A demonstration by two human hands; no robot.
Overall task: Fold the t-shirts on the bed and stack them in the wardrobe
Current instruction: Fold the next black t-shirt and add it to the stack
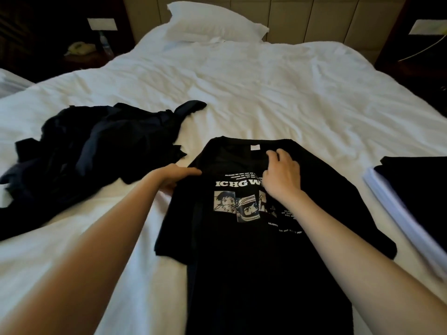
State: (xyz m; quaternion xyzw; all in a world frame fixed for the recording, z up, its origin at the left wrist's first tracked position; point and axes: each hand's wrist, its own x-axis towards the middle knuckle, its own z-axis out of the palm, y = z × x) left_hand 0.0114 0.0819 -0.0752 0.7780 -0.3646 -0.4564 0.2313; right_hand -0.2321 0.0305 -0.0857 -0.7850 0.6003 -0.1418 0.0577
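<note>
Black t-shirt [254, 262] flat at bed's [266, 88] 6 o'clock; R hand [281, 176] pinches fabric by collar, L hand [176, 176] at 9 o'clock shoulder, grip unclear; best fold shoulder inward w/ straight edge.

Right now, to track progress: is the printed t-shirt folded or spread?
Spread: the t-shirt lies flat on the bed, print up, sleeves out.

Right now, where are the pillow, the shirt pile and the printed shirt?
pillow [212, 22], head view, its middle.
shirt pile [101, 146], head view, its middle.
printed shirt [254, 274], head view, plain lower front.
</note>
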